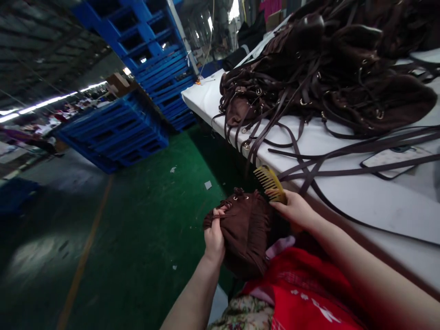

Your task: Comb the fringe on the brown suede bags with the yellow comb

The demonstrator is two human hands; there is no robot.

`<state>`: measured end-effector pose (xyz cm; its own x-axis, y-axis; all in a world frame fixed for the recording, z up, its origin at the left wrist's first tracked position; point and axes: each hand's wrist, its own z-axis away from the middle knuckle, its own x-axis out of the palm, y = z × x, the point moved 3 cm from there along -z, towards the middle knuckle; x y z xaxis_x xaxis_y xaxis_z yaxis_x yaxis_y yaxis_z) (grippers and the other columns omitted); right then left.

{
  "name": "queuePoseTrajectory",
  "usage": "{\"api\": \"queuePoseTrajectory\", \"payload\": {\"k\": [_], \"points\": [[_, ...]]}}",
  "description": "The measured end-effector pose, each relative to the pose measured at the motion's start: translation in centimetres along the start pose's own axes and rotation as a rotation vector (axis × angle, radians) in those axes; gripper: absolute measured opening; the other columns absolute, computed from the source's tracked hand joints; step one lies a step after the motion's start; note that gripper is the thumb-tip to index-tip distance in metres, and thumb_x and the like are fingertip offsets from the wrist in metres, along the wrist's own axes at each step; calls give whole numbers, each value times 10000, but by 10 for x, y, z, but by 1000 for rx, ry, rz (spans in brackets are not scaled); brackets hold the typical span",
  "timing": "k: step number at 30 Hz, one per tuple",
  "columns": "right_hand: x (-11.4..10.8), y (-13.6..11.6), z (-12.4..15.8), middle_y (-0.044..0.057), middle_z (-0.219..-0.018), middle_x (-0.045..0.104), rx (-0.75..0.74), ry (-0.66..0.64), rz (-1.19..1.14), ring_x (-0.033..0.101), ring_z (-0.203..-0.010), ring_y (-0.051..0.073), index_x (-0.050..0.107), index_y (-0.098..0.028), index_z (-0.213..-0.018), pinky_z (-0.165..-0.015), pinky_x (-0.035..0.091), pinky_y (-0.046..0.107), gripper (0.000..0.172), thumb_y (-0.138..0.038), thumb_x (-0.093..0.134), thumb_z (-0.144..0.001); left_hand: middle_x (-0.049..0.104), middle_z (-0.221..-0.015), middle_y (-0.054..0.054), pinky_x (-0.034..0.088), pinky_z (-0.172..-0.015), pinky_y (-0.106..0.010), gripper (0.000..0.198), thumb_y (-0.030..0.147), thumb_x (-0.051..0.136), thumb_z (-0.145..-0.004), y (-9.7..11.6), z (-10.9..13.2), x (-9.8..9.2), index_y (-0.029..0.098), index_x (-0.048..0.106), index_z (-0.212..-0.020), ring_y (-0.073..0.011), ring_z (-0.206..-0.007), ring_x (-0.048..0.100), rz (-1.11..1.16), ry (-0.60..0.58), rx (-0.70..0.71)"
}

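A dark brown fringed bag (242, 233) with small metal rings hangs in front of my body, off the table's edge. My left hand (216, 233) is closed round its gathered left end. In my right hand (294, 208) is a yellow wide-toothed comb (270, 183), its teeth pointing left. The comb is just above and beside the fringe (263, 213) on the bag's right side; I cannot tell whether they touch. The bag's underside is partly hidden.
A white-covered table (347, 197) on the right bears a heap of brown bags (309, 78) with long straps (343, 156) trailing over its edge. A phone-like item (390, 162) lies under the straps. Blue pallets (117, 130) stand on the green floor (144, 229) at left.
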<state>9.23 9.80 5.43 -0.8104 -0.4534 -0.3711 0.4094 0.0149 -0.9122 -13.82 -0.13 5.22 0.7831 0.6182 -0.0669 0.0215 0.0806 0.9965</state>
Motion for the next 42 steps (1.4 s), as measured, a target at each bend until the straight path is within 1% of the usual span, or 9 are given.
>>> {"api": "queuePoseTrajectory", "payload": {"k": [8, 16, 23, 26, 31, 32, 36, 38, 42], "points": [[32, 30, 4, 63, -922, 709, 29, -113, -40, 660, -820, 215, 623, -160, -985, -727, 528, 293, 360, -375, 716, -711, 681, -1010, -108, 437, -976, -374, 442, 461, 346, -946, -33, 30, -9, 147, 653, -887, -209, -1006, 621, -209, -84, 138], [57, 39, 50, 56, -882, 704, 242, -386, -425, 653, -751, 186, 619, -146, -913, -628, 534, 259, 383, -354, 776, -632, 683, -946, -119, 464, -953, -367, 489, 427, 265, -979, -35, 31, -15, 152, 655, -874, -188, -942, 637, -314, -55, 264], [48, 14, -3, -83, -491, 520, 152, -79, -364, 421, -359, 66, 535, -182, -840, -327, 311, 169, 219, -243, 649, -664, 626, -1060, -156, 434, -991, -395, 366, 369, 308, -978, -15, 37, 9, 134, 585, -1020, -208, -1065, 587, -401, 80, 490], [28, 9, -23, -103, -407, 471, 94, -88, -332, 384, -313, 66, 517, -191, -855, -306, 276, 157, 210, -197, 588, -657, 595, -1136, -163, 431, -997, -392, 309, 339, 393, -951, -2, 60, 6, 137, 568, -1107, -216, -1120, 558, -488, -205, 484], [27, 43, -3, -99, -388, 458, 167, -317, -422, 368, -306, 55, 511, -183, -770, -313, 261, 146, 169, -225, 593, -629, 664, -1109, -98, 490, -922, -323, 274, 345, 618, -824, 26, 55, -38, 170, 666, -1030, -200, -1028, 624, -571, -1305, 147], [31, 49, 3, -100, -383, 447, 177, -334, -465, 352, -304, 48, 506, -182, -747, -316, 254, 145, 156, -237, 593, -629, 692, -1049, -88, 501, -898, -318, 225, 326, 580, -849, 36, 36, -48, 168, 690, -965, -191, -979, 645, -597, -1282, 124], [56, 43, 20, -84, -411, 466, 147, -438, -510, 349, -319, 45, 496, -178, -700, -330, 266, 149, 127, -251, 587, -648, 690, -1089, -91, 466, -950, -360, 251, 347, 552, -858, 78, -65, -46, 162, 689, -960, -212, -1029, 628, -660, -695, 328], [68, 21, 28, -64, -497, 513, 81, -556, -484, 405, -373, 52, 511, -165, -709, -372, 327, 160, 93, -205, 573, -651, 690, -1099, -79, 417, -1011, -356, 305, 378, 490, -893, 90, -93, -9, 167, 689, -986, -204, -1077, 607, -524, -802, 340], [74, -23, 45, -59, -611, 465, -84, -697, -493, 416, -518, 52, 498, -152, -687, -472, 344, 155, 79, -89, 504, -641, 695, -1091, -90, 407, -1008, -323, 486, 477, 356, -934, 75, -91, 88, 136, 697, -987, -191, -1080, 605, -336, -1447, -2]]}}
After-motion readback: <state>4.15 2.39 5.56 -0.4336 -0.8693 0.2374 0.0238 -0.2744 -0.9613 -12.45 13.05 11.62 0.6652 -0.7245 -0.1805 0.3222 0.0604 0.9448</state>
